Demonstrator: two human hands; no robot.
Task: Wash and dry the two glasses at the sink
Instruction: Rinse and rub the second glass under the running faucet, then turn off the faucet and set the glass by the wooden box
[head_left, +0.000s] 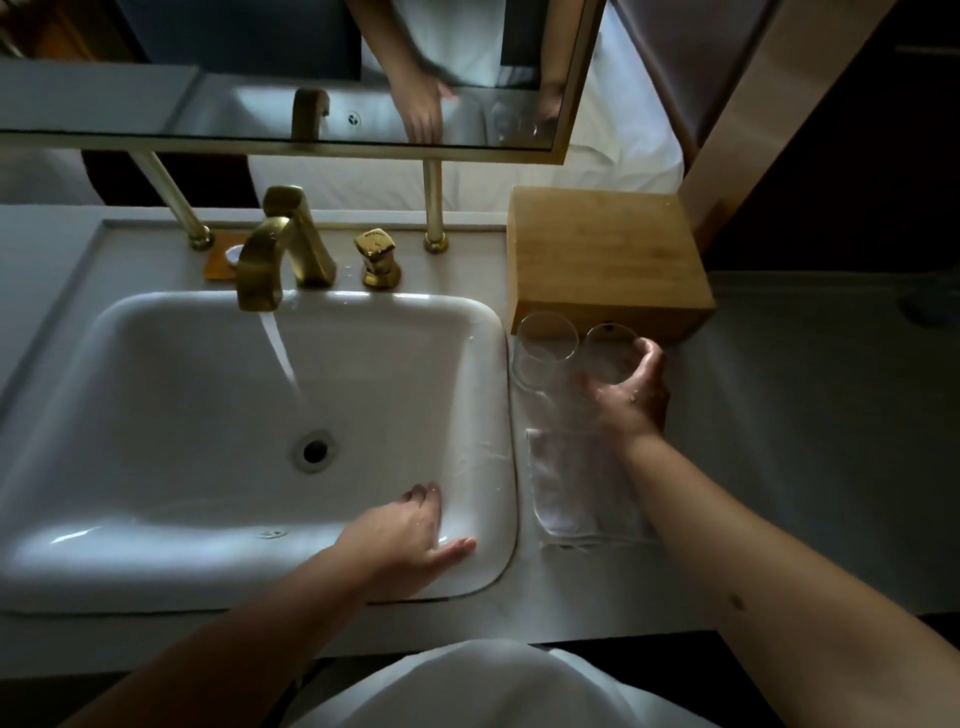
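Two clear round drinking glasses are what we must wash and dry, and both stand on the grey counter to the right of the sink. But we start close to us and go outward.

Nearest, our left hand (415, 535) lies flat on the near right rim of the white square sink (156, 571), fingers spread and holding nothing. It looks wet.

Just past it on the right, a small white folded cloth (576, 483) lies on the grey counter (810, 426), partly under our right arm.

Further on, our right hand (631, 392) curls round the right glass (608, 348), thumb on one side and fingers on the other. The left glass (545, 345) stands just beside it — we cannot tell if they touch. Both sit right in front of a brown wooden box (602, 254).

Farthest, the gold curved tap (262, 265) runs a stream of water into the sink.

What could go wrong? Our hands look wet, so the glass could slip as we lift it. It could also bump its neighbour or the hard sink edge — glass on glass may chip or tip over.
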